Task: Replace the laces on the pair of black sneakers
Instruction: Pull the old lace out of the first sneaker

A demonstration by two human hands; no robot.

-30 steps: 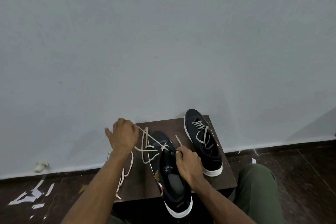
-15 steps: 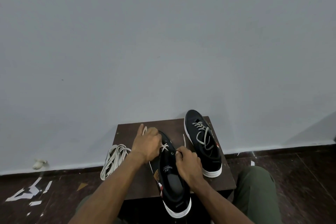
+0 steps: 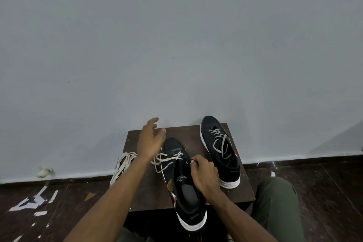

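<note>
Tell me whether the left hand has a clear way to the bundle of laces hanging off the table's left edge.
Probably yes. The left hand is open and holds nothing, raised over the table, and the bundle of laces hangs uncovered beside that forearm, with nothing between them.

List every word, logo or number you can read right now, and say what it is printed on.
"sport": white lettering, seen upside down, on the tongue of the near sneaker, with a stylised "S" mark beside it.
Small word under "sport": too blurred to read.
Gold crest on that sneaker's left side: no legible text.
Far sneaker: nothing readable.
</note>
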